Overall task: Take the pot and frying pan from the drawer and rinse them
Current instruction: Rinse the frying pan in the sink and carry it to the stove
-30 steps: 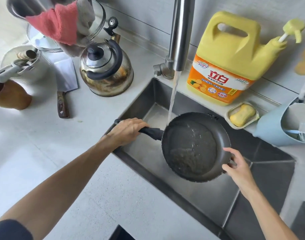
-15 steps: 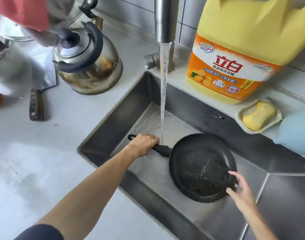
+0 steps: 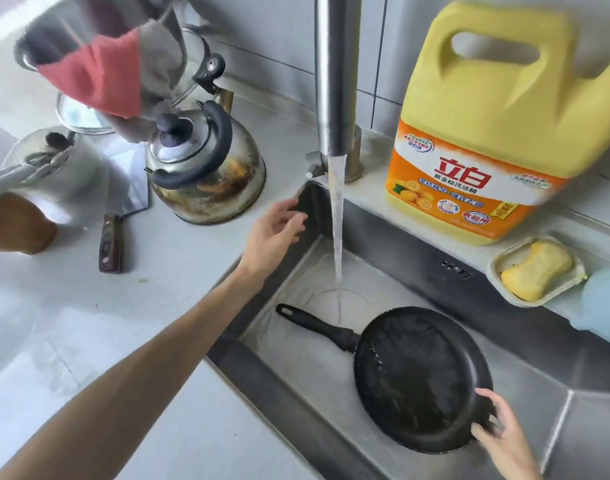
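Note:
A black frying pan [image 3: 421, 379] lies wet in the steel sink [image 3: 296, 386], its handle [image 3: 314, 323] pointing up and left. Water runs from the faucet [image 3: 336, 81] and falls just left of the pan's bowl, beside the handle. My left hand [image 3: 275, 233] is off the handle, open, raised over the sink's back left corner near the faucet base. My right hand [image 3: 501, 434] grips the pan's near right rim, thumb on top. A steel pot [image 3: 54, 32] with a red and grey cloth draped over it sits at the top left.
A steel kettle [image 3: 206, 168] stands on the counter left of the faucet, with a cleaver [image 3: 111, 244] lying further left. A big yellow detergent jug [image 3: 487, 116] and a soap dish with yellow soap [image 3: 535, 271] stand behind the sink. A light blue container [image 3: 605, 306] is at the right edge.
My left hand let go of the pan handle and rose toward the faucet base. The pan went from under the stream down into the sink, my right hand staying on its rim.

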A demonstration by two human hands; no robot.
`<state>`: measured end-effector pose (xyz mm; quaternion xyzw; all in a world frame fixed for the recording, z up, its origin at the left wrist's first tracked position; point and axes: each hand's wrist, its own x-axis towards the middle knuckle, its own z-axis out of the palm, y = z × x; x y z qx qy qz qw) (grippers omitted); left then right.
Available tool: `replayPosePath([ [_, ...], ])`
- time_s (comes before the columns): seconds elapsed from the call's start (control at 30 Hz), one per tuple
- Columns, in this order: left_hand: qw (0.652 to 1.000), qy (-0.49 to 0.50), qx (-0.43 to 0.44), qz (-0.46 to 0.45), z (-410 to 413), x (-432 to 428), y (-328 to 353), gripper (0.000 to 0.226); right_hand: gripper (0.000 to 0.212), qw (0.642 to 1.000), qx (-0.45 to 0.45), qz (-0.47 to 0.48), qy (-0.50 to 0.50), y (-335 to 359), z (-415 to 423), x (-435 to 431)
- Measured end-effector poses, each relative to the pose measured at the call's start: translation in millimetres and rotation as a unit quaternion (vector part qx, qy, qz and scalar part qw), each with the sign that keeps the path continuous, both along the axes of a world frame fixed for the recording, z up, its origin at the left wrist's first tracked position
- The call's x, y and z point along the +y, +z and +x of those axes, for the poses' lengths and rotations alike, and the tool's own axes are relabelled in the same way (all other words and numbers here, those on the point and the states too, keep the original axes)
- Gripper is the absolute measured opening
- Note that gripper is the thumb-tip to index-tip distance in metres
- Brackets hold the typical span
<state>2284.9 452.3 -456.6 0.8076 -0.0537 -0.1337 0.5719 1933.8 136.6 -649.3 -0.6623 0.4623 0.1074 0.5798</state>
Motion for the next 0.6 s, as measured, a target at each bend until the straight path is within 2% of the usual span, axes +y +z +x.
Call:
replayPosePath([
  [0.07, 0.997, 0.008, 0.052, -0.049, 19, -16, 30, 0.049, 0.066, 1.000, -0.008, 0.009, 0.004, 1, 0, 0],
  [0.17, 1.000, 0.017, 0.005, -0.005, 32, -40, 50, 0.046, 0.071, 1.000, 0.000, -0.005, 0.027, 2, 0, 0],
  [0.27, 0.994, 0.098, -0.034, 0.019, 41, -50, 49, 0.035, 0.070, 0.999, 0.009, -0.019, 0.047, 2, -2, -3],
  [0.37, 0.984, 0.168, -0.002, 0.050, 49, -48, 38, 0.037, 0.064, 0.998, 0.005, -0.018, 0.054, 6, -2, -3],
  [0.43, 0.987, 0.146, 0.029, 0.065, 48, -52, 31, 0.031, 0.064, 0.998, 0.010, -0.019, 0.052, 12, -2, 0],
  [0.5, 0.990, 0.132, 0.018, 0.040, 44, -57, 31, 0.018, 0.070, 0.997, 0.017, -0.027, 0.065, 12, -4, 0],
  [0.6, 0.990, 0.138, -0.013, 0.033, 43, -63, 29, 0.030, 0.074, 0.997, 0.018, -0.028, 0.073, 2, -9, -6],
])
